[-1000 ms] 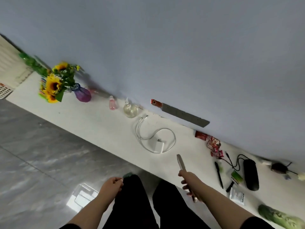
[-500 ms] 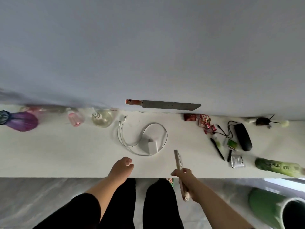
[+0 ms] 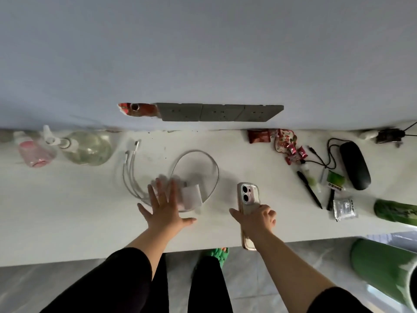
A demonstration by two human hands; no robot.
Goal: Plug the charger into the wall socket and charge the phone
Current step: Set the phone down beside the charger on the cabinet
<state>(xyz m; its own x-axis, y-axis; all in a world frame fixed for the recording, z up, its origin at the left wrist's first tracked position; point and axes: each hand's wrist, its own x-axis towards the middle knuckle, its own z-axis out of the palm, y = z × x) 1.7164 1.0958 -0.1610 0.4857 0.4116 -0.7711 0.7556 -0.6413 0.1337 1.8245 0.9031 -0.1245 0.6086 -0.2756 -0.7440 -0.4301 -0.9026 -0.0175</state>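
A white charger block [image 3: 191, 197] lies on the white counter [image 3: 67, 213] inside a loop of its white cable [image 3: 203, 161], whose plug ends [image 3: 130, 150] point toward the wall. My left hand [image 3: 164, 205] hovers spread open just left of the block, its fingertips blurred over the cable. My right hand [image 3: 255, 219] grips a phone [image 3: 247, 195] in a clear case, camera side up, over the counter's front edge. A grey strip of wall sockets [image 3: 222, 112] runs along the wall above the counter.
Two clear bottles [image 3: 85, 147] stand at the left by the wall. To the right lie red snack packets [image 3: 282, 141], a black pen [image 3: 309, 188], a black case [image 3: 355, 164] with a cord, a foil sachet [image 3: 344, 207] and a cucumber [image 3: 394, 210]. A green roll [image 3: 381, 265] sits below the counter.
The view has closed in on the counter. My left hand has reached forward and spread open beside the charger block. My right hand has brought the phone forward, its back now facing up.
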